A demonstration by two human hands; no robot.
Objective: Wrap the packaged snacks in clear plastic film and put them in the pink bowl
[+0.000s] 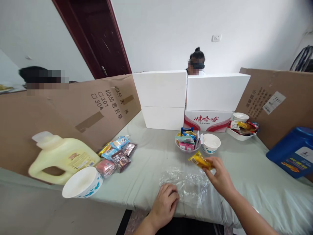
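"Starting with the right hand (221, 177): what's it holding?"

"It's gripping a yellow packet (198, 160) by the right end, thumb against fingers, nearly closed. The left end is sticking out free."

"And where's that packet?"

"It's hanging above the table (146, 176), between the clear bowl (187, 150) and the near edge. It's looking close to the bowl but apart from it. A paper bowl (212, 149) is standing just right of the clear one."

"Quick, handling?"

"Judging by looks, light. The wrapper is shining, so I'm expecting it to be slippery. The filling isn't showing; I'm guessing it's crushable, so I'm favouring a gentle pinch at one end over squeezing the middle."

"Left hand (165, 200)?"

"It's resting by the table's near edge, fingers curled, gap narrow, touching the left side of the plastic bag (190, 186). Whether it's pinching any film, I'm not managing to tell."

"Bag notes?"

"It's lying crumpled along the near edge. I'm reading it as thin, limp, almost weightless and probably sliding easily. For taking hold, I'm picking a bunched-up edge, since flat film is likely slipping away from fingertips."
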